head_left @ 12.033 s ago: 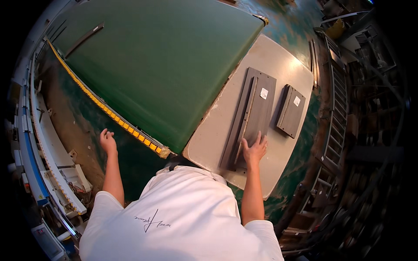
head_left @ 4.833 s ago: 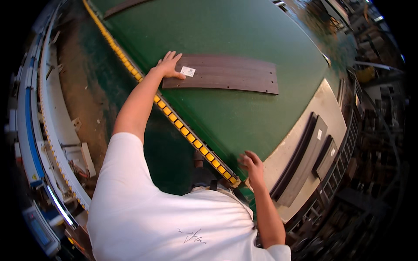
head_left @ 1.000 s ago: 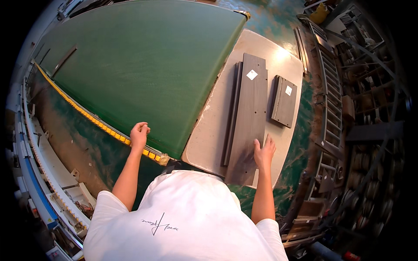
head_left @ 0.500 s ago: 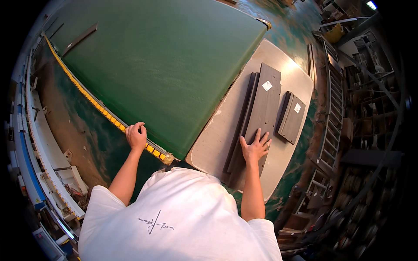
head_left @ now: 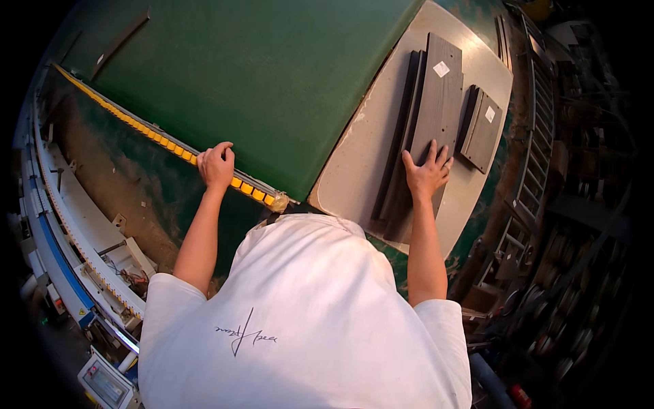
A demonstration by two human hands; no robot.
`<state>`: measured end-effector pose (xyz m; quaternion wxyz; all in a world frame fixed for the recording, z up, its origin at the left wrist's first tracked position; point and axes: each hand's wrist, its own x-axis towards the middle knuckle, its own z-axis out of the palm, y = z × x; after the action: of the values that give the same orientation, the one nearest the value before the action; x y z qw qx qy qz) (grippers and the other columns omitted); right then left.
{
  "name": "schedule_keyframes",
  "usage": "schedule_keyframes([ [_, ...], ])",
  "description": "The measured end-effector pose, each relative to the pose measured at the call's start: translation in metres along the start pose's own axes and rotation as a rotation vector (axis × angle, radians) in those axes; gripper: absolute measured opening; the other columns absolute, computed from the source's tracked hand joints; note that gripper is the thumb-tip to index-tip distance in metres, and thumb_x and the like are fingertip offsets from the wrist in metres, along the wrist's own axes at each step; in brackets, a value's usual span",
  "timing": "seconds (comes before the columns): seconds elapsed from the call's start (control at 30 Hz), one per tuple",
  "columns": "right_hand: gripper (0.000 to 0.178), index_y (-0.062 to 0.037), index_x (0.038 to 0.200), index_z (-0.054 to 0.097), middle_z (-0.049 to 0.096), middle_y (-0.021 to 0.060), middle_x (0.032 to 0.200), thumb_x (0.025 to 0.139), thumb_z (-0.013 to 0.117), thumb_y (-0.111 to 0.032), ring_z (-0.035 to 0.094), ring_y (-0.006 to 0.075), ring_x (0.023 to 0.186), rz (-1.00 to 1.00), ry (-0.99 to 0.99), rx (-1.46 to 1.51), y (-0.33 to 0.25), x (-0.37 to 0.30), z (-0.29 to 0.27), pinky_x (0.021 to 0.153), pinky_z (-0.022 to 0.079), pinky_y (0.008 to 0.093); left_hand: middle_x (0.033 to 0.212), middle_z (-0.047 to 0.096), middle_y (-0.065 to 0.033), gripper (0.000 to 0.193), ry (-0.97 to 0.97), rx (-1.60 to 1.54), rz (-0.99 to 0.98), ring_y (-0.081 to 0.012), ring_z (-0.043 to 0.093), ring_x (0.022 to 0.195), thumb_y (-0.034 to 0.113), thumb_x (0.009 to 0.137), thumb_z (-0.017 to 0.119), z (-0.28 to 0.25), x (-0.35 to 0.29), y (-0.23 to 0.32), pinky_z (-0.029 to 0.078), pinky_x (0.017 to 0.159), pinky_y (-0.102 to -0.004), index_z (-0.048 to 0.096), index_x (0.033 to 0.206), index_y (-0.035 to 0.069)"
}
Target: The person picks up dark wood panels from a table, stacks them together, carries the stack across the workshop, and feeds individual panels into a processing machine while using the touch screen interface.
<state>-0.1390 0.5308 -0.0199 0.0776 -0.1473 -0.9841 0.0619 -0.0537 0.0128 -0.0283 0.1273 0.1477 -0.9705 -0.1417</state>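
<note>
My right hand lies flat with spread fingers on the top one of several long dark grey boards. These are stacked, slightly staggered, on a pale worn tabletop; the top board bears a white sticker and small holes. To their right is a shorter stack of dark boards, also with a sticker. My left hand is curled into a loose fist by the row of yellow rollers along the edge of a green surface. No object shows in that fist.
A single dark strip lies at the far left of the green surface. Left of me runs a long white and blue machine, with a screen panel near its lower end. A ladder-like metal frame stands along the right side.
My view has shifted, so the tabletop and boards sit higher and farther right in the picture. My right hand stays spread on the top board, and my left stays curled by the rollers.
</note>
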Motion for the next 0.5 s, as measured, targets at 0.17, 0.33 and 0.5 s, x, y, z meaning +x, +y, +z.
schedule_keyframes([
  [0.17,0.089,-0.0249,0.153,0.046,0.029,0.0131,0.164,0.078,0.071,-0.067,0.022,0.0444,0.150,0.012,-0.003,-0.017,-0.001,0.005,-0.002,0.115,0.023,0.0630,0.079,0.070,-0.0026,0.016,-0.051,0.013,0.011,-0.0240,0.064,0.083,0.022,0.092,0.064,-0.002,0.003,-0.001,0.042,0.092,-0.0392,0.076,0.099,0.014],
  [0.33,0.091,-0.0224,0.151,0.048,0.037,0.0125,0.161,0.077,0.073,-0.069,0.027,0.0421,0.149,-0.060,0.076,0.031,0.000,-0.004,-0.005,0.115,0.027,0.0609,0.074,0.066,-0.0050,0.013,0.072,-0.041,0.021,-0.0272,0.062,0.078,0.021,0.091,0.064,0.003,-0.004,-0.006,0.044,0.086,-0.0422,0.075,0.094,0.015],
  [0.5,0.089,-0.0228,0.152,0.047,0.035,0.0113,0.162,0.080,0.071,-0.069,0.029,0.0407,0.149,-0.007,0.046,-0.025,0.007,-0.021,-0.001,0.112,0.030,0.0607,0.072,0.065,-0.0071,0.008,0.176,-0.124,-0.080,-0.0273,0.063,0.076,0.017,0.086,0.066,-0.012,0.000,0.004,0.044,0.088,-0.0416,0.073,0.086,0.014],
])
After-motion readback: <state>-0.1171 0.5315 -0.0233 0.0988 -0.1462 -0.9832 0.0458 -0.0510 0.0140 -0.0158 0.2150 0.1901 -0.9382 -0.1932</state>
